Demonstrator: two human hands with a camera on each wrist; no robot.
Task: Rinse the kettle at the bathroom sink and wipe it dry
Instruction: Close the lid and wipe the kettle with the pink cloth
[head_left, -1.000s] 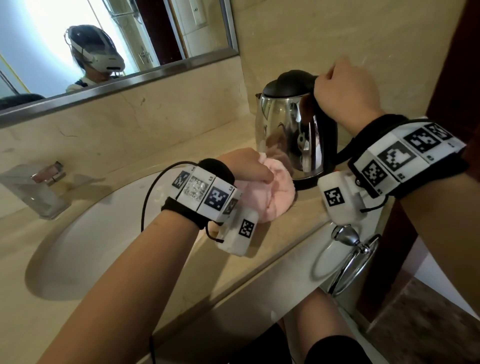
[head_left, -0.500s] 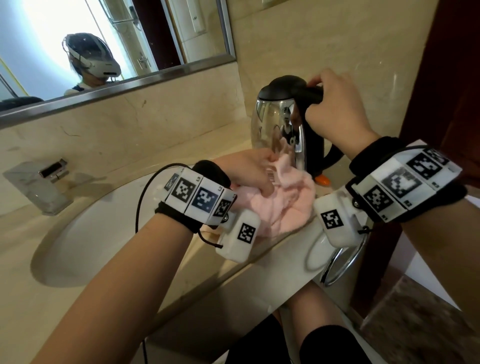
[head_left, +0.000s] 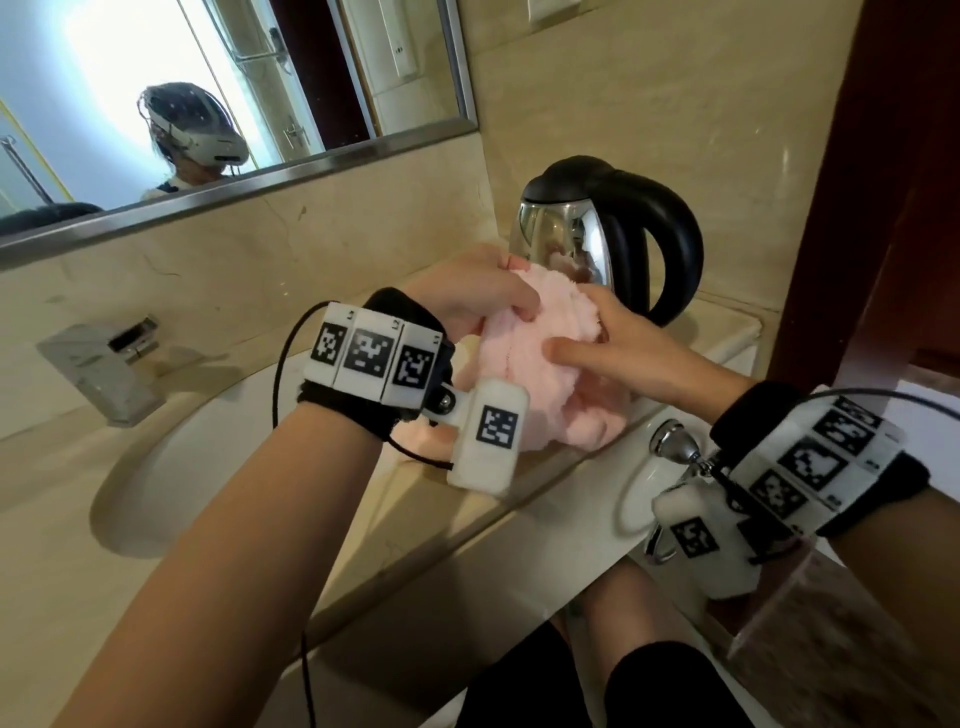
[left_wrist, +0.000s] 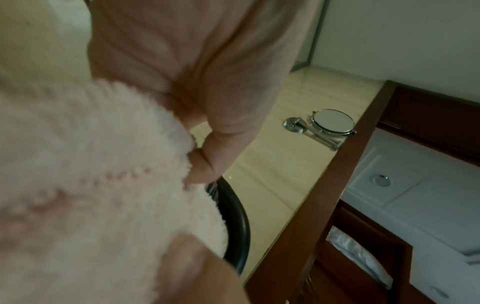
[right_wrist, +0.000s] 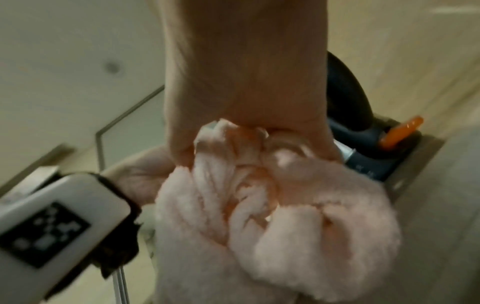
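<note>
Chrome faucet sits at the far left of the counter, beside the white basin. Next comes the left hand, fingers curled into the fluffy pink cloth, and the right hand clutches the same bundle from the other side. Just behind them the steel kettle stands upright on the marble counter, near the wall.

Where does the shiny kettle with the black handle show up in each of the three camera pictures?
Head view: the kettle stands right of centre, upright on the counter behind the pink cloth.
Left wrist view: only its black handle curves out from under the cloth, lower middle.
Right wrist view: its handle and dark base peek out right of centre, behind the wrist.
Shared landmark: the pink cloth, gripped by both hands.
</note>
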